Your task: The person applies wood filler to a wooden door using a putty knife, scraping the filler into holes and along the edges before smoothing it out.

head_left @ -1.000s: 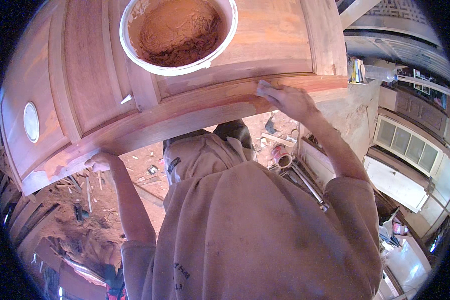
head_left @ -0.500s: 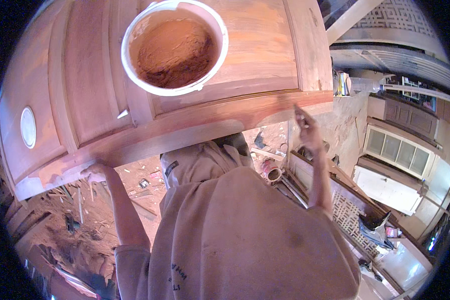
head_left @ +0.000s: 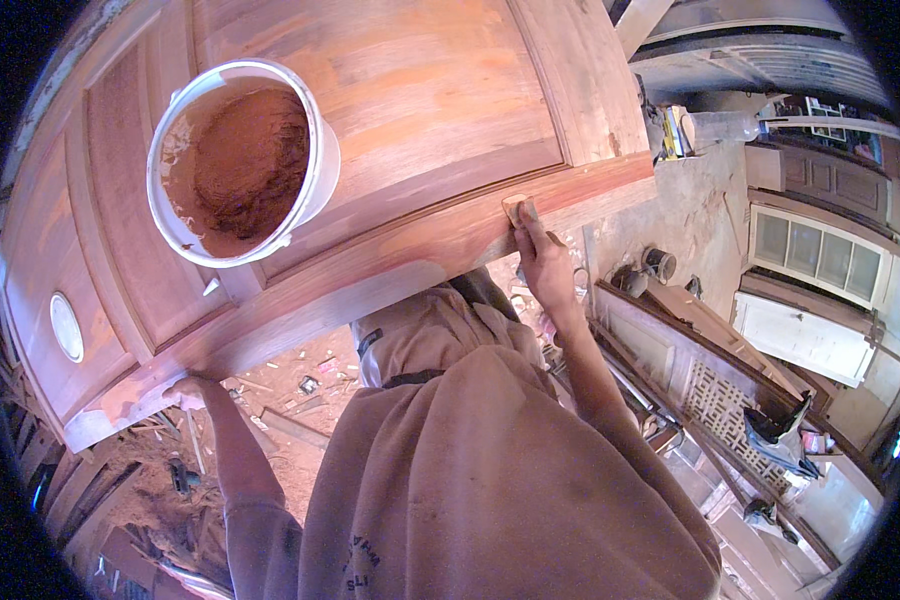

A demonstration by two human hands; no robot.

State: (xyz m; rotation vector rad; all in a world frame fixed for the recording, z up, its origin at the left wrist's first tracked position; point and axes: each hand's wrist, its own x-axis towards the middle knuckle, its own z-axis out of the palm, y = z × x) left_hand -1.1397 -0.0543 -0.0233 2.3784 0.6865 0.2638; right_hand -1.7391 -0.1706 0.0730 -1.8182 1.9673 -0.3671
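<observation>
A panelled wooden door (head_left: 400,120) lies across in front of me, with smeared reddish and orange patches on its face. My right hand (head_left: 548,262) is closed on a small flat tan piece (head_left: 513,209) and presses it against the door's near rail; its exact kind is unclear. On the left, my left hand (head_left: 196,389) grips the near edge of the door, its fingers partly hidden. A white bucket (head_left: 322,190) of reddish-brown filler (head_left: 245,165) stands on the door, left of the middle.
A round white lid (head_left: 66,327) and a small white chip (head_left: 211,287) lie on the door's left part. Wood scraps and debris cover the floor (head_left: 290,375) below. To the right are a latticed wooden panel (head_left: 715,410), a tin (head_left: 658,263) and a glazed window frame (head_left: 820,257).
My right hand has come left and down onto the door's rail with the tan piece. The view has shifted, so the bucket appears farther left. My left hand stays at the edge.
</observation>
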